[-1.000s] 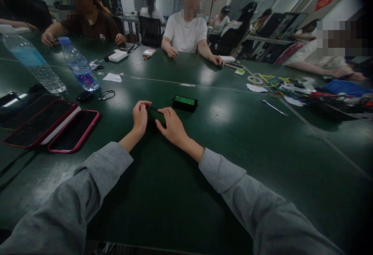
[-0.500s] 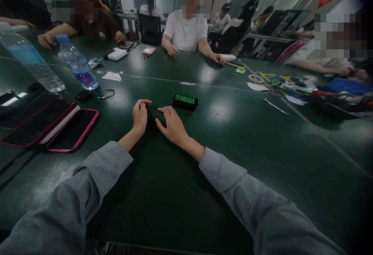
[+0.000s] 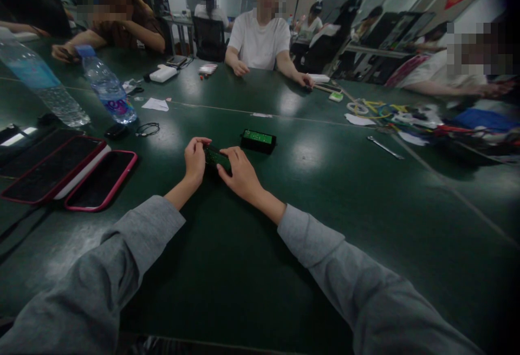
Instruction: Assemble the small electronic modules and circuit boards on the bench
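A dark green circuit board (image 3: 217,158) is held between my two hands, low over the dark green table (image 3: 227,268). My left hand (image 3: 195,161) grips its left end, with the fingers bent around the edge. On its right end, my right hand (image 3: 240,173) has its thumb on the near side and its fingers on the far side. Beyond my right hand, a black case (image 3: 259,148) with a bright green board (image 3: 258,137) in it rests on the table, apart from both hands. The underside of the held board is hidden.
Phones (image 3: 101,181) lie at the left, near two water bottles (image 3: 109,87) and a small coiled cable (image 3: 148,129). A wrench (image 3: 385,148) and a pile of cables (image 3: 430,119) are at the right. Several people sit beyond the table.
My hands and the held board stay almost still. At the back left, a person has raised one arm towards the head.
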### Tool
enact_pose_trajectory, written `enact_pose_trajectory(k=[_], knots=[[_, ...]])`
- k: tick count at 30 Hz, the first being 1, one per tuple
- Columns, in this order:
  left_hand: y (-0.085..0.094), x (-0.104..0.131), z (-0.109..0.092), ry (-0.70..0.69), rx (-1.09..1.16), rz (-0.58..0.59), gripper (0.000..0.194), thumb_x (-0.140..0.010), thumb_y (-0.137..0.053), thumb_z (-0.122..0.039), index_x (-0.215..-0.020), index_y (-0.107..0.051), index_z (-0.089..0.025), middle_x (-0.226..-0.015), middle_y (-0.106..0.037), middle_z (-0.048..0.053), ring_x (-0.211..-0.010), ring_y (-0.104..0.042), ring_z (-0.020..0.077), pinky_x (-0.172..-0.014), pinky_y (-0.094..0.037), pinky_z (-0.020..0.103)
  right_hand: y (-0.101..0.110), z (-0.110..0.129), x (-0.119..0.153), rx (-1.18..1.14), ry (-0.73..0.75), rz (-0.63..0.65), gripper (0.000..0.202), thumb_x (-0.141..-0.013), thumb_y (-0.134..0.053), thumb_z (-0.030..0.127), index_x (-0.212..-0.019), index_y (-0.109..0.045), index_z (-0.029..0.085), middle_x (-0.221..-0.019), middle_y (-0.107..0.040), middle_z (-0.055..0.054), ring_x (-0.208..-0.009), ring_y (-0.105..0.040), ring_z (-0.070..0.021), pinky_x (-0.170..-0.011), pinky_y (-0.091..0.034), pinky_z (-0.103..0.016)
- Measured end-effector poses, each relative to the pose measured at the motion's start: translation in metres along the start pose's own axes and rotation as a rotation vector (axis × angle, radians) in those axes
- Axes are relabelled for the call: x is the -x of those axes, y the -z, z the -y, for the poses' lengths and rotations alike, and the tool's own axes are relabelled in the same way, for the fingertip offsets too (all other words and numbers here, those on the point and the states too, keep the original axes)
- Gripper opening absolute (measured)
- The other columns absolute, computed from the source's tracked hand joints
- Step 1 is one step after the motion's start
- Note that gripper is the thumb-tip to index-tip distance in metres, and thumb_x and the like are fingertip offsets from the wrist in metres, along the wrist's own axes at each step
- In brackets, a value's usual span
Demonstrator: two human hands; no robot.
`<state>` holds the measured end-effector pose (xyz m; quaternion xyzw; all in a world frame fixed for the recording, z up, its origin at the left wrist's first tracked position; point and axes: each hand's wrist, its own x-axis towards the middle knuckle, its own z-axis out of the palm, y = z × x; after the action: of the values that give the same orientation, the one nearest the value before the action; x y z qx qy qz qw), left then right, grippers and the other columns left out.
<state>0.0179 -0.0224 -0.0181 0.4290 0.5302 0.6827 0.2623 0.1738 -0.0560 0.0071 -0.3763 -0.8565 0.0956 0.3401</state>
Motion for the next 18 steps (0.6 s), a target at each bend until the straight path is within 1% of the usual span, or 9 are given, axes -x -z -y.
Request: enact_pose_trajectory(k=[6,18], knots=[[-0.0005,-0.0003,-0.0002,0.012,0.005,0.001,0.026,-0.085,-0.040,-0.013,-0.075,-0.063,-0.020,-0.081,-0.064,0.003,-0.080,-0.058,0.0152,-0.078,-0.045,0.029,-0.0008,-0.0005,0.0000,0.000,0.000,-0.006,0.033,-0.091,-0.049,0.027,-0.122,-0.048,0.016,-0.116,-0.052,-0.013,-0.106,-0.052,-0.0247,-0.090,-0.047,-0.041],[0.0001,0.0007,-0.0023,-0.017,-0.019,0.005,0.025,-0.085,-0.040,-0.014,-0.077,-0.063,-0.020,-0.081,-0.064,0.002,-0.081,-0.058,0.0143,-0.077,-0.044,0.028,-0.0025,-0.0024,0.0001,-0.004,0.024,-0.019,0.033,-0.090,-0.049,0.027,-0.120,-0.049,0.014,-0.115,-0.051,-0.013,-0.105,-0.052,-0.0243,-0.091,-0.047,-0.041]])
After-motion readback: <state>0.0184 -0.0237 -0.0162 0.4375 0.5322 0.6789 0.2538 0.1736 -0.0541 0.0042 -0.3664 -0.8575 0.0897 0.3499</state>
